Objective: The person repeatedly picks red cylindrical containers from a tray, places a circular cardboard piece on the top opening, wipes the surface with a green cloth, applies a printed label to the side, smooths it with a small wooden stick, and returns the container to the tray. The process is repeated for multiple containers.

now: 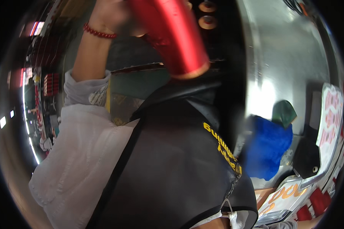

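At the top, my left hand (111, 16), with a red bead bracelet on the wrist, is blurred by motion. Its fingers are closed against a shiny red metal cylinder (176, 40), partly hidden behind it. The cylinder tilts, and its lower end shows a brownish rim. Its upper part runs out of the picture. A black apron (160, 164) with yellow lettering covers my front, below the cylinder. My right hand is not in view.
Right of me stretches a shiny metal worktop (271, 57) with a blue cloth (269, 149) and a dark green cloth (284, 113). Round wooden-looking pieces (207, 22) sit beyond the cylinder. Sheets with pink shapes (330, 114) and orange shapes (284, 196) lie at the far right.
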